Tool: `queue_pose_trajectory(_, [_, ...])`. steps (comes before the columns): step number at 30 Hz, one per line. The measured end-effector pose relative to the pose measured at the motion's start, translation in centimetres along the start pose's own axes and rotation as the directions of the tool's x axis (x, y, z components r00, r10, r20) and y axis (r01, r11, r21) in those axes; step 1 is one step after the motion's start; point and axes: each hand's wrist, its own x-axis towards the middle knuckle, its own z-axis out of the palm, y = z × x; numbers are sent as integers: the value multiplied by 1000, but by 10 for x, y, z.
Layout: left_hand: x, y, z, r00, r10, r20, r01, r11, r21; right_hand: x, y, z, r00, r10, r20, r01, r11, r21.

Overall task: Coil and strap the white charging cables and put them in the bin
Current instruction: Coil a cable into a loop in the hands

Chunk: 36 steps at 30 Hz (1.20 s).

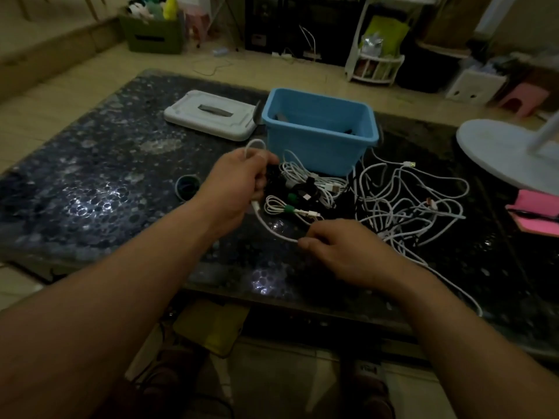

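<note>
Item one: white cable [276, 234], which I see strung between both hands over the near desk [106, 176]. Left hand [239, 179] clenches a loop of it; right hand [338, 252] pinches its lower run. Just beyond lie strapped coils [286, 208], then the blue bin [314, 149]. To the right, a loose cable tangle [399, 173]. Left of the bin, a grey lid [211, 116].

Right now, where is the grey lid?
In the head view, the grey lid lies flat on the table, just left of the blue bin.
</note>
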Motion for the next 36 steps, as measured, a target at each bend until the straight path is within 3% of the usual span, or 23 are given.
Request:
queue_pose_trajectory(4, [5,3,-19,992,101,-75,-81,969,232,-4,13,-21,1000,10,-25,-9,999,43])
queue_pose_trajectory(8, [-10,-2,-2,990,39,138,-97,891,443,4,8,-27,983,15,-181,14,987,157])
queue_pose_trajectory(12, [-24,-17,16,902,-47,430,-251,752,609,14,3,-26,974,9,-228,32,984,173])
queue_pose_trajectory(15, [-24,-25,17,874,-27,485,-353,650,673,16,5,-24,972,-2,-234,58,972,229])
queue_pose_trajectory(19, [-21,-26,15,841,0,541,-399,676,619,14,5,-21,970,-31,-241,94,963,254])
queue_pose_trajectory(24, [-23,-29,13,894,-41,446,-192,865,464,13,15,-28,960,2,-281,85,951,298])
queue_pose_trajectory(28, [-12,-19,4,961,73,266,-199,852,485,12,31,-32,968,58,-243,16,956,294])
queue_pose_trajectory(36, [0,-29,2,994,111,-13,-102,949,298,17,56,-31,935,154,-321,-177,983,-44])
